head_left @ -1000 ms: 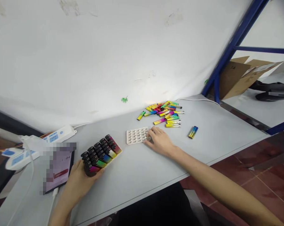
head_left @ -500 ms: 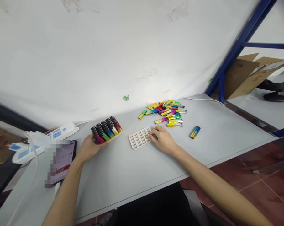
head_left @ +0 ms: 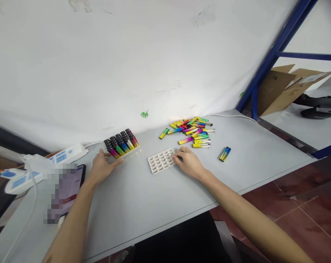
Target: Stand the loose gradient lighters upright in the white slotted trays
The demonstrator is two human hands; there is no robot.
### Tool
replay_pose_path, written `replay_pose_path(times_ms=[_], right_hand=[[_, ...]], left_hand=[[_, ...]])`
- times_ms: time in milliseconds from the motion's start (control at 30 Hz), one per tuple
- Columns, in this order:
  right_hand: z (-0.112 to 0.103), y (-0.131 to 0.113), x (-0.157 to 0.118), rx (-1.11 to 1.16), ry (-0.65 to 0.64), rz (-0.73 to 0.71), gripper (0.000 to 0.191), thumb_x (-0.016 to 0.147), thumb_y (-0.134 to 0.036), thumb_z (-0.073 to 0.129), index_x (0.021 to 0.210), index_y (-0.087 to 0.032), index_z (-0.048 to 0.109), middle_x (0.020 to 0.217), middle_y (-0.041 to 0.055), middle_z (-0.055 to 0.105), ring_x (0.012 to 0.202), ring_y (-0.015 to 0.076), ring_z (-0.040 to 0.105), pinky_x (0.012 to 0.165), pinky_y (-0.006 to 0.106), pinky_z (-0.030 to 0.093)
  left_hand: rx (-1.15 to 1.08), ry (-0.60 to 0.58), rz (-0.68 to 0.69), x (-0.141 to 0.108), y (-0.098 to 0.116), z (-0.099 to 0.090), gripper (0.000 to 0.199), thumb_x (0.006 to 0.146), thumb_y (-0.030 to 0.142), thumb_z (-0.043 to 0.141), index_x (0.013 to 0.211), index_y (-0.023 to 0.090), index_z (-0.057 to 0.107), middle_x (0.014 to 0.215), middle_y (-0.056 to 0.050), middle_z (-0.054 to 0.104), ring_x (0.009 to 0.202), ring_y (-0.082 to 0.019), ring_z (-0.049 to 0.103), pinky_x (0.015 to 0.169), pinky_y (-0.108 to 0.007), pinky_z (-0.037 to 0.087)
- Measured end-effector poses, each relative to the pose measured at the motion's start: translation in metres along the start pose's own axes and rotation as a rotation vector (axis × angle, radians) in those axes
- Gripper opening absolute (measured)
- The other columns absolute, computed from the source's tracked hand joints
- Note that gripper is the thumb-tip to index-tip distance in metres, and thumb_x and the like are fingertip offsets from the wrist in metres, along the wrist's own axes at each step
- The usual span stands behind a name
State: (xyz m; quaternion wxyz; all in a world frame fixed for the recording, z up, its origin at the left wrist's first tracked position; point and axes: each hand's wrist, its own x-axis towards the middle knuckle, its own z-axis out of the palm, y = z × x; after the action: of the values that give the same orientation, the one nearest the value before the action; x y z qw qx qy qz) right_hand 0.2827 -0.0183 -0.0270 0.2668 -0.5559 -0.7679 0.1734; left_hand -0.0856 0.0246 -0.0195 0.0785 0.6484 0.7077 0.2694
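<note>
A tray filled with upright lighters (head_left: 122, 146) stands at the left, rows of black tops above shiny coloured bodies. Just beside its near left corner is my left hand (head_left: 102, 167), thumb and fingers spread apart, gripping nothing. A white tray with rows of slots (head_left: 161, 161) lies flat in the middle of the table, its slots unfilled. On its right edge my right hand (head_left: 190, 163) rests with fingers curled, pinching that edge; the fingertips are partly hidden. Behind it lies a loose pile of lighters (head_left: 193, 128), and one blue-yellow lighter (head_left: 225, 154) sits apart to the right.
At the left are a phone (head_left: 68, 191) with a cable and a white power strip (head_left: 63, 156). The wall (head_left: 113, 73) borders the table's far side. A blue metal frame (head_left: 264, 69) and cardboard box (head_left: 280, 89) stand at the right.
My left hand has loosened from the lighter-filled tray and drawn slightly back to the left, its fingers spreading. The right hand stays at the white tray's edge. The view has shifted slightly.
</note>
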Motion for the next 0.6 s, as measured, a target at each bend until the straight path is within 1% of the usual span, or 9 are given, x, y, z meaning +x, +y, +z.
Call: replay_pose_path(times_ms=[67, 100, 167, 200, 233, 333, 433, 500, 600], right_hand=[[0.000, 0.000, 0.000, 0.000, 0.003, 0.010, 0.027, 0.101, -0.030, 0.050, 0.090, -0.020, 0.073, 0.094, 0.0067, 0.063, 0.096, 0.0216, 0.057, 0.088, 0.035, 0.045], [0.000, 0.000, 0.000, 0.004, 0.006, 0.014, 0.026, 0.101, -0.031, 0.051, 0.092, -0.020, 0.073, 0.095, 0.0068, 0.063, 0.096, 0.0216, 0.058, 0.089, 0.035, 0.045], [0.000, -0.001, -0.001, 0.009, 0.008, 0.023, 0.025, 0.100, -0.030, 0.051, 0.096, -0.020, 0.073, 0.095, 0.0070, 0.064, 0.097, 0.0217, 0.058, 0.089, 0.034, 0.045], [0.000, -0.001, -0.001, 0.009, 0.005, 0.025, 0.024, 0.100, -0.030, 0.051, 0.097, -0.019, 0.073, 0.096, 0.0071, 0.064, 0.097, 0.0217, 0.057, 0.088, 0.034, 0.045], [0.000, -0.002, -0.002, 0.006, -0.001, 0.022, 0.024, 0.100, -0.030, 0.051, 0.096, -0.019, 0.072, 0.096, 0.0071, 0.065, 0.096, 0.0219, 0.057, 0.088, 0.034, 0.045], [-0.001, -0.003, -0.002, -0.005, -0.020, 0.002, 0.023, 0.100, -0.029, 0.052, 0.093, -0.019, 0.071, 0.095, 0.0063, 0.066, 0.094, 0.0222, 0.055, 0.085, 0.035, 0.045], [-0.003, -0.004, -0.003, -0.001, -0.027, -0.013, 0.022, 0.100, -0.030, 0.052, 0.090, -0.020, 0.069, 0.093, 0.0059, 0.065, 0.092, 0.0221, 0.054, 0.084, 0.035, 0.045], [-0.004, -0.004, -0.003, -0.003, -0.030, -0.016, 0.022, 0.100, -0.030, 0.052, 0.087, -0.020, 0.067, 0.092, 0.0061, 0.064, 0.091, 0.0220, 0.054, 0.083, 0.035, 0.045], [-0.004, -0.004, -0.003, -0.021, -0.028, -0.017, 0.026, 0.100, -0.031, 0.052, 0.078, -0.020, 0.063, 0.089, 0.0064, 0.062, 0.090, 0.0222, 0.054, 0.082, 0.035, 0.045]], left_hand=[[0.036, 0.056, -0.042, -0.021, 0.000, 0.007, 0.073, 0.070, 0.062, 0.071, 0.117, 0.009, 0.055, 0.109, -0.017, 0.065, 0.114, -0.039, 0.059, 0.098, -0.056, 0.049], [0.038, 0.137, -0.057, -0.032, 0.001, 0.010, 0.069, 0.077, 0.060, 0.065, 0.124, 0.011, 0.053, 0.111, -0.015, 0.065, 0.117, -0.037, 0.058, 0.104, -0.055, 0.045], [-0.026, 0.219, -0.037, -0.051, 0.006, 0.014, 0.057, 0.086, 0.052, 0.058, 0.128, 0.014, 0.051, 0.110, -0.012, 0.066, 0.112, -0.031, 0.061, 0.099, -0.050, 0.050], [-0.044, 0.236, 0.003, -0.059, 0.010, 0.016, 0.048, 0.089, 0.048, 0.054, 0.125, 0.016, 0.054, 0.109, -0.011, 0.066, 0.107, -0.029, 0.062, 0.094, -0.047, 0.053], [-0.021, 0.236, 0.099, -0.065, 0.014, 0.017, 0.041, 0.090, 0.046, 0.053, 0.119, 0.017, 0.057, 0.105, -0.011, 0.066, 0.104, -0.029, 0.062, 0.091, -0.047, 0.053], [0.088, 0.196, 0.408, -0.076, 0.034, 0.024, 0.024, 0.093, 0.036, 0.052, 0.106, 0.020, 0.063, 0.101, -0.009, 0.069, 0.102, -0.029, 0.062, 0.097, -0.049, 0.049], [0.132, 0.081, 0.652, -0.083, 0.055, 0.031, 0.027, 0.095, 0.030, 0.055, 0.119, 0.020, 0.062, 0.119, -0.010, 0.069, 0.113, -0.027, 0.061, 0.101, -0.045, 0.047], [0.140, -0.018, 0.737, -0.087, 0.065, 0.034, 0.031, 0.096, 0.030, 0.055, 0.125, 0.023, 0.062, 0.129, -0.009, 0.066, 0.122, -0.027, 0.058, 0.105, -0.044, 0.046], [0.131, -0.088, 0.715, -0.089, 0.070, 0.035, 0.034, 0.096, 0.031, 0.056, 0.129, 0.025, 0.061, 0.130, -0.006, 0.067, 0.127, -0.028, 0.055, 0.106, -0.045, 0.046]])
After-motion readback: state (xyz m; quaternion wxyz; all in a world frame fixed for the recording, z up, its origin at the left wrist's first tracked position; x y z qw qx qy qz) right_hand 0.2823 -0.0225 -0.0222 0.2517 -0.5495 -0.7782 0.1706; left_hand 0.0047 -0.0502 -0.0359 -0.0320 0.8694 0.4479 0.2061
